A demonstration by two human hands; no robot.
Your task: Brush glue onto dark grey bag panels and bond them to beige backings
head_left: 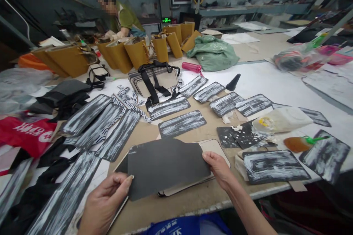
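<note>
Far left: a red bag (26, 134) and black scraps are piled at the edge of the surface (275, 80). Next to them, long glue-streaked strips (104, 125) are laid out side by side, coated face up, apparently so the wet sides touch nothing. The left hand (106, 202) is closed on the lower left corner of a dark grey panel (165, 165), thumb on top, fingers underneath. The panel is held flat just above a pale board stack (212, 147) near the front edge, its outline roughly matched to the stack, which looks like alignment before it is set down. The right hand (219, 169) is pinched on the panel's right edge, so the sheet is kept taut from both ends. Behind it, smaller coated pieces (182, 123) are spread in an arc, well apart from one another. Farther back, a stack of panels with black straps (154, 80) and a row of mustard bags (132, 53) are seen, with another person (124, 18) at work behind them. To the right, a glue brush with a green handle (303, 142) is rested beside a white bag (284, 119), close to the right hand's side. A green sack (213, 53) is left at the back.
</note>
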